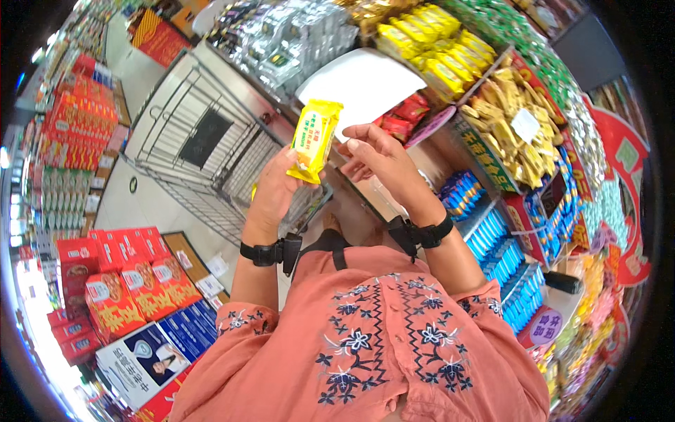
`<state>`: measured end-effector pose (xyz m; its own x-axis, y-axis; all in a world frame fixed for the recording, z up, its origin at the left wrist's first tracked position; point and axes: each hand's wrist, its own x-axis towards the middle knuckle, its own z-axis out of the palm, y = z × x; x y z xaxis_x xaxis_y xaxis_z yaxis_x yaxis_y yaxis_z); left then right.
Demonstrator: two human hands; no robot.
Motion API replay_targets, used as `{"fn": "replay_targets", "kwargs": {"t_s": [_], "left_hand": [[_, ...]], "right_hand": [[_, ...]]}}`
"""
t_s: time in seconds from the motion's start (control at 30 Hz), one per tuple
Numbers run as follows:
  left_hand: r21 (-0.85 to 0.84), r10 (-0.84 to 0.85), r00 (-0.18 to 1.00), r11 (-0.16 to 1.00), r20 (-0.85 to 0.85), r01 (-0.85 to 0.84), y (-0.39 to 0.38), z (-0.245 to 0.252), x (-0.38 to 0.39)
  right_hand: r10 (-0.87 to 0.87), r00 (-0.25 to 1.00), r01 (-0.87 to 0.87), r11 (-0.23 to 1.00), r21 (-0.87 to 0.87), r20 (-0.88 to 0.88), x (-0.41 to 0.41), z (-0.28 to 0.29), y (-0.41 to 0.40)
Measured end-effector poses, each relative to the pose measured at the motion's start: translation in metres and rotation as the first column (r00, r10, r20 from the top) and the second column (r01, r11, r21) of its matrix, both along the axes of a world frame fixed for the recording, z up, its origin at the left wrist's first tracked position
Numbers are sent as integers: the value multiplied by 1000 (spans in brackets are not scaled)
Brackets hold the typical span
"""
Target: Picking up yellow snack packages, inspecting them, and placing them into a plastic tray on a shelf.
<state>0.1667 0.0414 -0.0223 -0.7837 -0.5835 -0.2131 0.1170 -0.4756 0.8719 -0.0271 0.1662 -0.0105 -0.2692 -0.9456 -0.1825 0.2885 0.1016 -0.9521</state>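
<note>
My left hand (277, 187) grips a yellow biscuit packet (315, 140) by its lower end, its printed face turned up. Just right of the packet, my right hand (377, 155) holds nothing, with its fingers bent and spread apart. Behind it lies a white sheet (364, 87) over part of the snack display. Similar yellow packets (437, 47) stand in rows in a bin beyond the sheet. Red-wrapped snacks (403, 116) lie at the sheet's near edge.
A wire shopping cart (211, 132) stands ahead to the left. Silver-wrapped packets (290, 42) are heaped behind the sheet. At right are a box of golden packets (519, 121) and trays of blue packets (495, 253). Red gift boxes (129, 279) are stacked at left on the tiled floor (124, 203).
</note>
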Motion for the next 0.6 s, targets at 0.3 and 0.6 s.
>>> {"fn": "replay_targets", "kwargs": {"t_s": [0.3,0.6], "left_hand": [[-97,-141,986,986,-86,133,51,30,-66],[-313,-122,989,939,82,142,101,50,-108]], "right_hand": [[-190,982,188,964,-190,9,-34,26,56],[-260,966,250,929,-271,-1,-52,34,89]]}}
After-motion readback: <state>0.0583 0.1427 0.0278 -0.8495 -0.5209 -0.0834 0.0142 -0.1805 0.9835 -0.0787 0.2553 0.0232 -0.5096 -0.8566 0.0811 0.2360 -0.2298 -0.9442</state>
